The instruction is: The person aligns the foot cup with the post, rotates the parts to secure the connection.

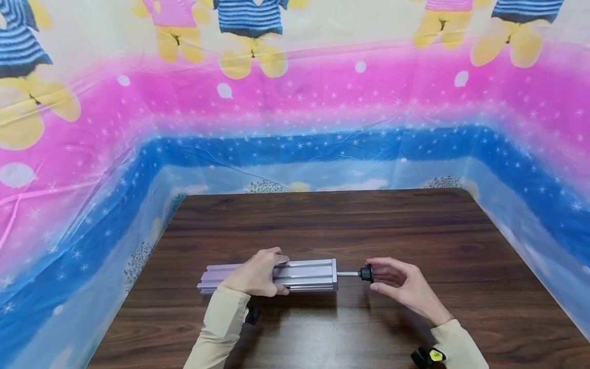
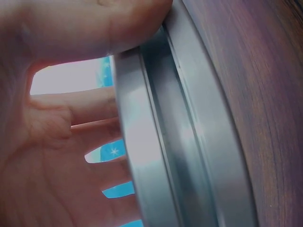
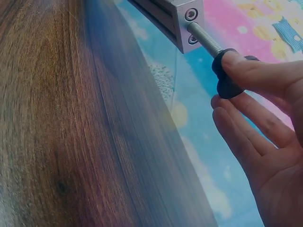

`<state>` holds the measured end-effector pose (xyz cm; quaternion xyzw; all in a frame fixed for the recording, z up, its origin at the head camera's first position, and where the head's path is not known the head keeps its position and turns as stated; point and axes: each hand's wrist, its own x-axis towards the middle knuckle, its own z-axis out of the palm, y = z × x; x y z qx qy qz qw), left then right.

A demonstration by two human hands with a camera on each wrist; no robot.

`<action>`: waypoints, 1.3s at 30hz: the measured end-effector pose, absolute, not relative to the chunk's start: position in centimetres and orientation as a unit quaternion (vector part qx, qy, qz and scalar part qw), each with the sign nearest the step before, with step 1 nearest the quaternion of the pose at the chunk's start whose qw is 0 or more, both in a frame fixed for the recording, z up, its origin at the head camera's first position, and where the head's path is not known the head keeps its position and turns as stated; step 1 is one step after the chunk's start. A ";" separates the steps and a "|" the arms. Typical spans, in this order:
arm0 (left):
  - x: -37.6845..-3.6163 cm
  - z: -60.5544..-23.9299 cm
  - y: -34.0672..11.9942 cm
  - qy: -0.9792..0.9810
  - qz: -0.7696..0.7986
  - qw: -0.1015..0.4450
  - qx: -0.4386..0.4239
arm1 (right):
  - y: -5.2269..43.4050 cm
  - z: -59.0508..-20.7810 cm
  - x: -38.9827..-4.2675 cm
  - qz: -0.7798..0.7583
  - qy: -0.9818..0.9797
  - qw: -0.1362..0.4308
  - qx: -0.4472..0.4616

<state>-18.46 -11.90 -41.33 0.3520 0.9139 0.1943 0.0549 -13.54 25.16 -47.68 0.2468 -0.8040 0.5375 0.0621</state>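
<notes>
A silvery slotted aluminium profile lies lengthwise from left to right, close over the table. My left hand grips its middle, thumb on the near side and fingers across the far side. From the profile's right end plate, which carries two socket-head screws, a threaded rod sticks out. On the rod's outer end sits a black lobed knob. My right hand pinches this knob between thumb and fingers. In the left wrist view, the profile's long groove shows beside the thumb.
The dark wood-grain table spreads under both hands. A printed cloth in pink, blue and white hangs behind it and along both sides. Dark wrist straps sit on my sleeves.
</notes>
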 end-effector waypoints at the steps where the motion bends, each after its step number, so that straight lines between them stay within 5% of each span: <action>1: -18.5 -41.4 -11.9 0.913 0.194 0.052 0.354 | 25.2 -47.7 -13.5 0.536 -0.806 0.064 0.244; 18: -18.5 -41.5 -11.8 0.911 0.188 0.045 0.365 | 24.8 -47.4 -13.5 0.519 -0.836 0.042 0.175; 39: -18.4 -41.3 -12.0 0.909 0.193 0.032 0.369 | 25.2 -47.5 -13.0 0.551 -0.807 0.016 0.211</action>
